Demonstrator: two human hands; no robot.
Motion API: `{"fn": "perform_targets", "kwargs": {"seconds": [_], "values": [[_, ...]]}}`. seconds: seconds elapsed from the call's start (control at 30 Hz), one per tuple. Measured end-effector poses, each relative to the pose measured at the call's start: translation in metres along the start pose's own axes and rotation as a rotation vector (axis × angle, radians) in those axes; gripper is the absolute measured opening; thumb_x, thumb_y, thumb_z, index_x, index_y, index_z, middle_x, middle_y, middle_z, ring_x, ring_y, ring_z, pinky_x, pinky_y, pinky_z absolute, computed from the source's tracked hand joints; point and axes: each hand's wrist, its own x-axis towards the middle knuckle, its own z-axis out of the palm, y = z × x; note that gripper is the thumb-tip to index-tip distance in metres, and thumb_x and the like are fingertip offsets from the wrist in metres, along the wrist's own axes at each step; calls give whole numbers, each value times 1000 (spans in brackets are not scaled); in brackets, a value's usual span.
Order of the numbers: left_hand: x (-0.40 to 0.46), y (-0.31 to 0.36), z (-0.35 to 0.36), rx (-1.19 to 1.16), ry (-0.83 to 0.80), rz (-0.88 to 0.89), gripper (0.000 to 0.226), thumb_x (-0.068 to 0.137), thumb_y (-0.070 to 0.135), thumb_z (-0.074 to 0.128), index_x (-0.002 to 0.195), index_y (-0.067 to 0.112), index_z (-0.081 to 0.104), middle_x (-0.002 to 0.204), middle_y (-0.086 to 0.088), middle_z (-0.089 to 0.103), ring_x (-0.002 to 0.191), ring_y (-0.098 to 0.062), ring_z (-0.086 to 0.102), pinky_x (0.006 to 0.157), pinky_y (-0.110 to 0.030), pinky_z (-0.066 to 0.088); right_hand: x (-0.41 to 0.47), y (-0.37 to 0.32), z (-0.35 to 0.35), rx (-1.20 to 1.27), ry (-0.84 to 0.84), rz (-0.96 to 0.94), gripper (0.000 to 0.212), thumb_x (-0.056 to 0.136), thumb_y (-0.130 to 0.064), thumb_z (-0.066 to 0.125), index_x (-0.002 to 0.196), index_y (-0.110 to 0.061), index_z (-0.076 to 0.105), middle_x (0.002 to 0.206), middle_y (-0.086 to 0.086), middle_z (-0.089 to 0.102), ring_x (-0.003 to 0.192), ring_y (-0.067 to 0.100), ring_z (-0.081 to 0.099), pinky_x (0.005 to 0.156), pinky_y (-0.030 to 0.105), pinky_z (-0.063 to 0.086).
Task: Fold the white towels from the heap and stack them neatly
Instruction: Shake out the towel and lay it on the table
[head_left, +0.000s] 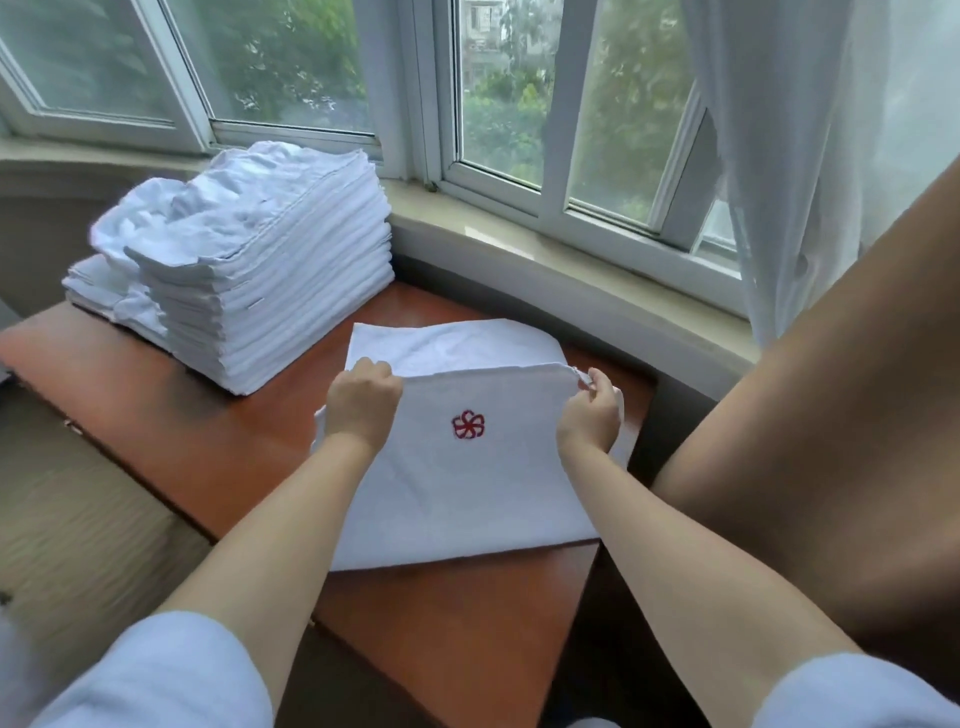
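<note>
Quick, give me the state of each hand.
Left hand: grips the towel at its folded edge.
Right hand: pinches the same edge.

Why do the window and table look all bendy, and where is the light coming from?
Head view: the wide-angle lens curves straight lines, so the window frames and the table edge bow. Soft daylight enters through the glass, so shadows are faint, with one beside the towel stack. The trees outside and the sleeves at the bottom corners look blurry, while the towel held by the left hand and right hand is sharp.
</note>
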Motion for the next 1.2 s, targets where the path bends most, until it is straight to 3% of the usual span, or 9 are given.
{"fn": "perform_targets", "kwargs": {"seconds": [0.17,0.47,0.53,0.63,0.7,0.8,0.97,1.03,1.2], "values": [[53,-19,34,91,112,-40,27,46,-19,77,52,2,60,50,-11,53,43,-26,49,44,-25,37,44,-9,45,1,21,-3,45,101,-9,32,142,-21,46,137,0,55,125,20,50,91,19,34],[159,-49,129,281,66,-125,26,50,-15,67,55,8,58,57,-6,52,51,-24,50,59,-30,48,149,-12,149,-54,-51,46,54,93,-3,33,142,-21,46,136,0,57,124,20,52,90,17,32],[175,-50,159,350,-10,-122,19,59,-7,67,65,10,63,67,-4,56,62,-22,55,73,-35,53,167,4,171,-90,-118,33,56,94,-3,33,145,-23,41,142,0,52,128,21,48,96,21,35],[182,-48,207,340,-330,-217,36,87,9,47,121,9,58,125,-9,53,120,-26,47,112,-54,26,186,34,199,-196,-279,-19,60,98,-7,39,152,-31,26,156,-3,31,140,21,35,108,25,34],[178,-41,236,338,-482,-285,55,92,14,38,146,6,33,157,-14,19,146,-30,12,115,-59,8,192,56,210,-402,-425,-111,65,99,-14,45,154,-33,15,163,-6,8,148,17,13,109,22,21],[163,-29,264,90,-496,-424,60,95,11,29,153,14,16,162,-8,2,149,-25,-4,116,-57,0,190,85,215,-898,-527,-376,55,103,-32,35,154,-32,15,164,-2,-2,150,19,-4,116,28,1],[133,-23,264,-220,-222,-388,46,98,23,42,143,15,45,156,-6,32,146,-24,22,117,-51,6,176,95,216,-1073,-473,-484,55,103,-42,18,155,-32,3,163,1,-10,150,21,-11,110,29,-15],[112,-18,256,-266,-305,-354,49,100,34,34,146,19,41,158,-2,27,148,-22,15,119,-50,4,167,94,206,-1127,-487,-473,57,103,-46,15,155,-31,0,162,2,-14,149,22,-14,110,32,-20],[53,2,233,-254,-548,-365,62,98,56,15,154,34,-1,162,5,-13,148,-19,-18,116,-51,-12,116,105,155,-1148,-689,-494,60,100,-54,12,153,-35,-11,160,0,-24,145,19,-26,112,38,-23]]}}
